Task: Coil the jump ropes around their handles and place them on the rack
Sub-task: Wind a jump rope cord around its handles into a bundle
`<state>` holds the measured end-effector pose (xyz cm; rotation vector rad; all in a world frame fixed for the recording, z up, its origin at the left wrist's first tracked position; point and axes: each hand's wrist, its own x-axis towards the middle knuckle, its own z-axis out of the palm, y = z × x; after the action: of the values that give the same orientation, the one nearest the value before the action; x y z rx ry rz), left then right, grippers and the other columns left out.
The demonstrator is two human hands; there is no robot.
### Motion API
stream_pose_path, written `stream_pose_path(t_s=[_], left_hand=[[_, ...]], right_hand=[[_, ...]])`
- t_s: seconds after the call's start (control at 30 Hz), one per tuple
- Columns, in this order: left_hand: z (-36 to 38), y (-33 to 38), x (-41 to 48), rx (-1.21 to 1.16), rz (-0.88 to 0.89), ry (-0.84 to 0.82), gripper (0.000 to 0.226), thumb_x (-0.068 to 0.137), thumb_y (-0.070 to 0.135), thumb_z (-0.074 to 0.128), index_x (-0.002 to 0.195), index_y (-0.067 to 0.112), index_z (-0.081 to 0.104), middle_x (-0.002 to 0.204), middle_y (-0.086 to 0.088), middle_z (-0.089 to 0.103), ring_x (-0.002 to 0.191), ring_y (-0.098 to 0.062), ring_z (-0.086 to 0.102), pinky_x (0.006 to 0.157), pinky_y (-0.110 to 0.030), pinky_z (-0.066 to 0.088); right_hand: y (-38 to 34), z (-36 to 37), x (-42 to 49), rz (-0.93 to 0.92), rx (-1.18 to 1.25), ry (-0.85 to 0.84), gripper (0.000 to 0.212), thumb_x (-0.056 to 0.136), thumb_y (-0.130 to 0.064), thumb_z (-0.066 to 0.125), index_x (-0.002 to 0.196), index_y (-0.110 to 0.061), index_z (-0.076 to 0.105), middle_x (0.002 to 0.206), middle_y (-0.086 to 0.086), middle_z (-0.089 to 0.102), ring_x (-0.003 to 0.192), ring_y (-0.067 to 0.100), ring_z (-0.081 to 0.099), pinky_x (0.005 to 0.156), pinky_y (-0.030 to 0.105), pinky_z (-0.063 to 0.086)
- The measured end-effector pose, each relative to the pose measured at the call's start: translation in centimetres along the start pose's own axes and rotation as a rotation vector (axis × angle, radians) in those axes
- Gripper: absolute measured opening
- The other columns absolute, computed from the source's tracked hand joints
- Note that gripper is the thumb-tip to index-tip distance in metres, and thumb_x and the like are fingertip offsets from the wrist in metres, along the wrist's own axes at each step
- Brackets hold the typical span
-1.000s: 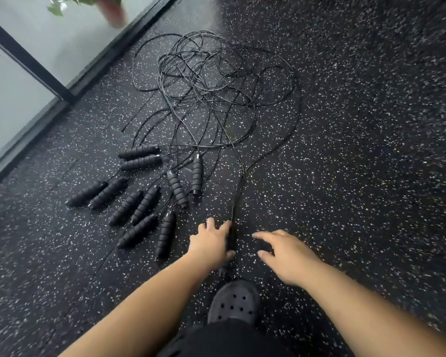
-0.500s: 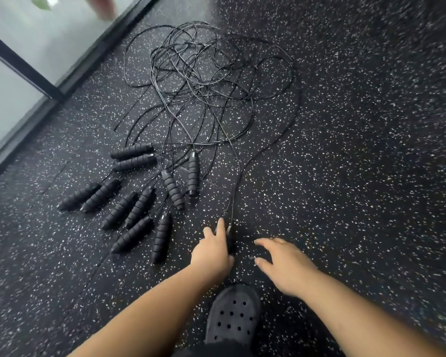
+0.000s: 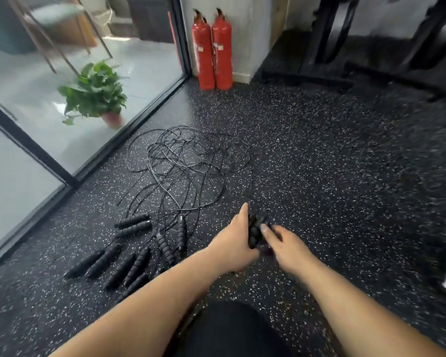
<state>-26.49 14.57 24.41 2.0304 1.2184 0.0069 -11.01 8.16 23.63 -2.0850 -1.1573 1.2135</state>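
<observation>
Beside the rope tangle point(image 3: 183, 161), left hand point(image 3: 233, 243) grips black handles point(image 3: 255, 231)

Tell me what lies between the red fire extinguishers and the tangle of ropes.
Only bare speckled floor: in the head view, nothing sits between the fire extinguishers and the tangle of ropes.

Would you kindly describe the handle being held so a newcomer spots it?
Below the two red fire extinguishers lies a tangle of thin black cords. Below-right of it, the left hand grips a black ribbed handle; the other handles lie on the speckled floor.
</observation>
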Motion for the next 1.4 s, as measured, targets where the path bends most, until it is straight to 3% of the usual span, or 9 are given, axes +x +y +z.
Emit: stream_pose_path(t_s=[0.23,0.4,0.63,0.83,0.93,1.0,1.13,1.27,1.4], left_hand=[[-3.8,13.3,-4.0,-0.081,0.208,0.167,0.125,0.077,0.036,0.082,0.171,0.023,0.001,0.159,-0.003,0.050,0.139,-0.025,0.057,0.113,-0.037,0.048],[-4.4,22.8,-7.7,-0.150,0.404,0.318,0.115,0.081,0.035,0.080,0.170,0.034,0.007,0.167,0.005,0.040,0.147,-0.016,0.049,0.119,-0.040,0.045],[-2.2,30.5,-12.0,-0.269,0.552,0.409,0.102,0.086,0.030,0.081,0.168,0.027,0.020,0.150,0.010,0.039,0.132,-0.004,0.050,0.096,-0.004,0.033],[0.6,29.7,-12.3,-0.297,0.560,0.310,0.109,0.086,0.030,0.084,0.168,0.039,0.013,0.146,0.021,0.030,0.113,0.038,0.032,0.083,0.008,0.031],[1.9,28.2,-11.5,-0.246,0.520,0.298,0.112,0.085,0.039,0.084,0.169,0.038,0.010,0.163,0.017,0.029,0.146,0.008,0.036,0.111,-0.014,0.036],[2.5,26.8,-10.8,-0.232,0.474,0.266,0.113,0.083,0.043,0.085,0.168,0.042,0.011,0.164,0.022,0.034,0.147,-0.002,0.041,0.117,-0.027,0.040],[2.7,24.0,-8.7,-0.073,0.427,0.213,0.096,0.084,0.044,0.082,0.160,0.047,0.024,0.150,0.023,0.055,0.132,-0.010,0.059,0.108,-0.038,0.051],[2.1,23.1,-6.4,0.177,0.474,0.189,0.091,0.088,0.044,0.080,0.160,0.041,0.025,0.152,0.018,0.044,0.127,-0.016,0.060,0.103,-0.041,0.053],[0.9,21.8,-5.1,0.317,0.493,0.212,0.091,0.089,0.048,0.076,0.159,0.052,0.018,0.129,0.011,0.037,0.103,-0.021,0.065,0.087,-0.041,0.059]], right_hand=[[-4.3,-9.5,-8.7,-0.255,0.396,0.352,0.032,0.094,-0.059,0.066,0.101,-0.030,0.075,0.101,-0.005,0.080,0.100,0.019,0.074,0.096,0.053,0.058],[-5.7,-15.1,-16.5,-0.406,0.753,0.456,0.024,0.106,-0.035,0.064,0.123,-0.023,0.075,0.117,-0.005,0.080,0.113,0.012,0.074,0.105,0.041,0.055],[-5.0,-21.0,-24.7,-0.561,0.717,0.497,0.023,0.108,-0.031,0.061,0.127,-0.025,0.073,0.122,-0.003,0.078,0.119,0.015,0.072,0.103,0.039,0.054],[-1.6,-21.7,-25.4,-0.513,0.633,0.443,0.025,0.108,-0.033,0.060,0.130,-0.028,0.072,0.124,-0.004,0.078,0.121,0.012,0.071,0.109,0.040,0.051],[0.2,-20.8,-24.1,-0.463,0.608,0.409,0.025,0.108,-0.034,0.060,0.129,-0.026,0.072,0.122,-0.004,0.078,0.118,0.012,0.072,0.105,0.038,0.054],[1.5,-20.2,-23.0,-0.422,0.578,0.399,0.023,0.107,-0.033,0.062,0.125,-0.024,0.074,0.118,-0.004,0.079,0.114,0.013,0.073,0.102,0.035,0.055],[3.9,-19.2,-20.3,-0.324,0.504,0.342,0.016,0.104,-0.035,0.067,0.112,-0.025,0.077,0.109,-0.001,0.081,0.109,0.020,0.074,0.098,0.040,0.057],[3.9,-19.1,-17.1,-0.245,0.592,0.294,0.031,0.102,-0.045,0.068,0.111,-0.016,0.077,0.106,0.009,0.081,0.104,0.026,0.076,0.094,0.052,0.061],[3.6,-18.5,-14.8,-0.220,0.743,0.234,0.027,0.104,-0.034,0.066,0.115,-0.011,0.077,0.109,0.015,0.080,0.107,0.036,0.075,0.086,0.048,0.064]])
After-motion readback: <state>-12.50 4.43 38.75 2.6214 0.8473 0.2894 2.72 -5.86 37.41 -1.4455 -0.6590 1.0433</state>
